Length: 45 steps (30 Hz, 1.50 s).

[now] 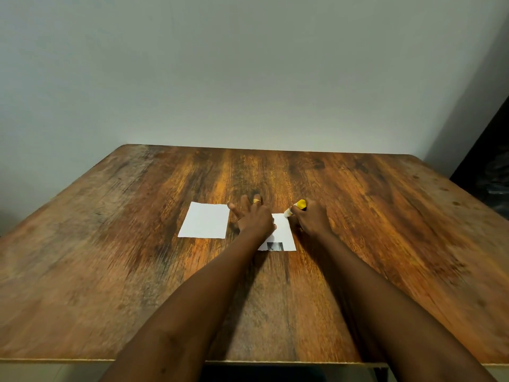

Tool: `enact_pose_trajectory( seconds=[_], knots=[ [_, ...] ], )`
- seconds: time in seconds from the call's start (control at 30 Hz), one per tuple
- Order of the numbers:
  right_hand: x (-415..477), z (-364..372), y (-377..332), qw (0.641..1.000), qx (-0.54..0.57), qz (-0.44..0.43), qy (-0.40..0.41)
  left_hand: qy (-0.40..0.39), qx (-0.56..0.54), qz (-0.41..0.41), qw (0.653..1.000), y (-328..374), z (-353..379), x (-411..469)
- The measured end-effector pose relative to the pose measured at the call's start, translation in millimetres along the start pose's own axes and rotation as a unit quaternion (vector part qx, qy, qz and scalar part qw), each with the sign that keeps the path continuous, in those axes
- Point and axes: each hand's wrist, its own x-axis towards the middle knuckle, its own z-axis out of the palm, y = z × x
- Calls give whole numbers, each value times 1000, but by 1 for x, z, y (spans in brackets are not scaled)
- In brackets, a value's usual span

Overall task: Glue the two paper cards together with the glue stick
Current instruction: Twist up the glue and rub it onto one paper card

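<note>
Left hand (pixel 254 220) on dark-printed card (pixel 284 233), right hand (pixel 311 219) round yellow glue stick (pixel 300 205)

Left hand (pixel 254 219): centre of frame, palm down, fingers straight and splayed. Right hand (pixel 309 220): just right of it, fingers curled round glue stick (pixel 298 207). Both forearms: bare, extended from lower edge, converging toward centre.
</note>
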Motion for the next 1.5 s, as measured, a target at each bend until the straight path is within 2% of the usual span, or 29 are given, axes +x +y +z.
enact_pose_trajectory(
  seconds=[0.6, 1.13, 1.5],
  knots=[
    [-11, -2, -5, 997, -63, -16, -32, 2, -20, -29, 999, 9, 12, -6],
    [-42, -16, -8, 997, -54, -47, -37, 7, -24, -35, 999, 10, 13, -6],
    [-57, -21, -4, 998, -52, -30, -34, 10, -12, -22, 1000, 11, 13, -10]
  ],
)
